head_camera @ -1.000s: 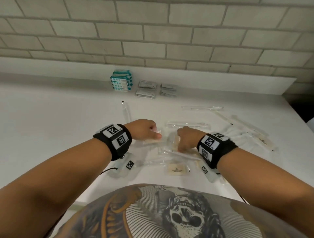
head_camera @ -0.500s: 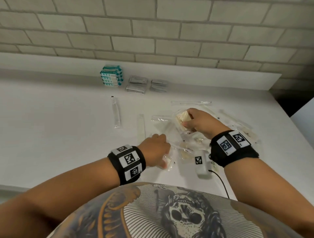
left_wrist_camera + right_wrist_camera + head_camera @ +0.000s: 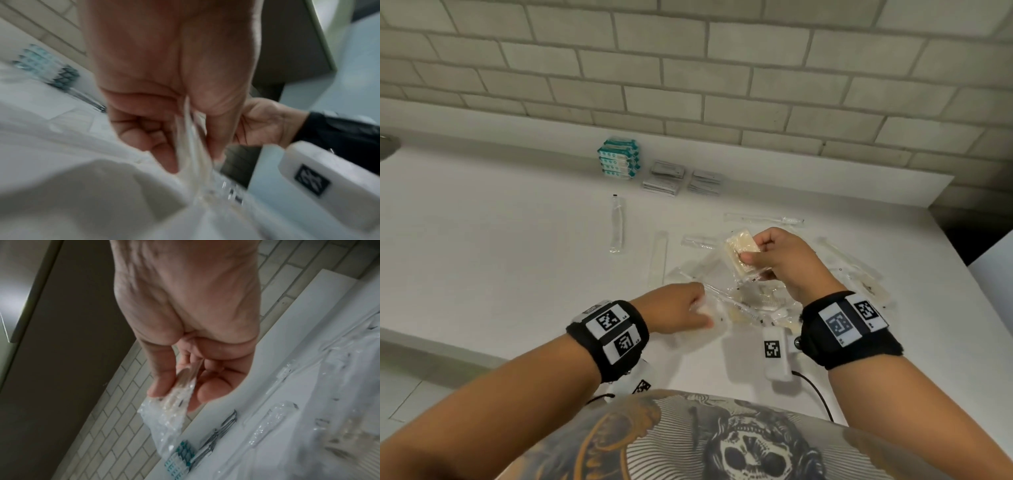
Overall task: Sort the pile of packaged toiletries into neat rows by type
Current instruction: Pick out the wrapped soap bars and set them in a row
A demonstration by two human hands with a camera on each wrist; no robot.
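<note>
A loose pile of clear-wrapped toiletries lies on the white counter in front of me. My right hand holds a cream soap packet lifted above the pile, pinched by its clear wrapper between thumb and fingers. My left hand is low at the pile's near left edge and pinches another clear soap packet between thumb and curled fingers. Teal packets stand stacked at the back, with grey sachets in small stacks to their right.
Two long clear-wrapped items lie side by side left of the pile. More wrapped toothbrush-like items are scattered at the back and right. The counter ends at a right edge. A brick wall runs behind.
My right hand rose from the pile with the cream soap packet and moved away from me. My left hand drew back toward me and down, holding its own packet. The head view shifted left.
</note>
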